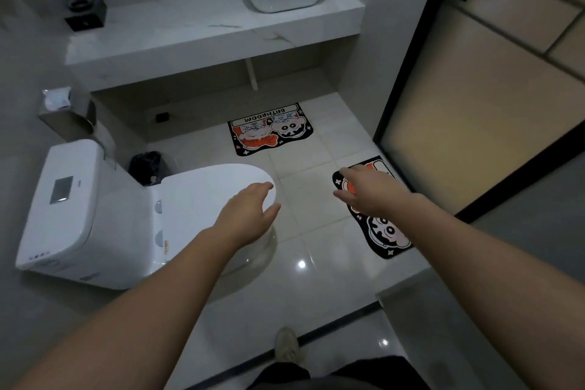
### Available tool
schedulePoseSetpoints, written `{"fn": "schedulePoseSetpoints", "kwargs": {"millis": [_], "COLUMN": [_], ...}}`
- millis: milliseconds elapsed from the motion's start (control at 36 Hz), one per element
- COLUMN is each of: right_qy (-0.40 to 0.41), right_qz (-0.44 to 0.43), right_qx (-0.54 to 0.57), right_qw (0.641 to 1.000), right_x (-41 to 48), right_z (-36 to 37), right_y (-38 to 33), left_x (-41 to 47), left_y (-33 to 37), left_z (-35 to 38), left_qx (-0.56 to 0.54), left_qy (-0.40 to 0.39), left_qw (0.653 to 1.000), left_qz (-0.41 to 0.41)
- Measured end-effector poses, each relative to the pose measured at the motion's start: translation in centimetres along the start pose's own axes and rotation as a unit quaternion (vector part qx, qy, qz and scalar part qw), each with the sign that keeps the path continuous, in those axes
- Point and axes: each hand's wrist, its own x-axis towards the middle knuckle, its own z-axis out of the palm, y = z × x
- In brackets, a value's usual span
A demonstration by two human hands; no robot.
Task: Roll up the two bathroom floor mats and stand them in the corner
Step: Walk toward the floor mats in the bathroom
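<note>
While both mats lie flat, far mat (270,129) crosswise, near mat (378,215) lengthwise, left hand (247,215) & right hand (367,190) spread, empty.

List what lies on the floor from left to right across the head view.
toilet → black waste bin → far mat under the counter → near mat by the door → door frame.

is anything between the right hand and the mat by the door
Nothing visible. The right hand hangs open above the near mat, which lies flat on bare floor tile beside the glass door. The toilet sits off to the left, under the left hand, clear of that reach.
</note>
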Motion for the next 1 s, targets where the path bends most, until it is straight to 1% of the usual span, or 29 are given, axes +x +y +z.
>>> {"fn": "schedulePoseSetpoints", "kwargs": {"millis": [222,445,639,806,889,1001], "right_qy": [0.021,0.011,0.004,-0.030,-0.043,-0.036], "right_qz": [0.020,0.016,-0.016,-0.021,-0.051,-0.084], "right_qx": [0.021,0.006,-0.003,-0.007,-0.015,-0.016], "right_qw": [0.999,1.000,1.000,0.999,0.998,0.996], "right_x": [4.7,11.1,19.9,27.8,31.3,35.2], "right_z": [-1.0,-1.8,-3.7,-5.0,-5.4,-6.2], "right_y": [1.4,3.8,8.1,12.6,13.8,14.6], "left_x": [5.5,11.4,20.1,27.1,29.9,32.7], "left_y": [-2.3,-2.4,-1.5,-0.3,-0.2,-0.3], "left_z": [-1.3,-0.8,-1.0,-1.0,-0.9,-0.7], "left_qx": [-0.001,-0.003,-0.009,-0.028,-0.037,-0.043], "left_qy": [0.016,0.006,0.039,0.042,0.058,0.068], "left_qw": [1.000,0.999,0.997,0.995,0.992,0.988], "left_qz": [-0.018,-0.034,-0.063,-0.086,-0.108,-0.129]}}
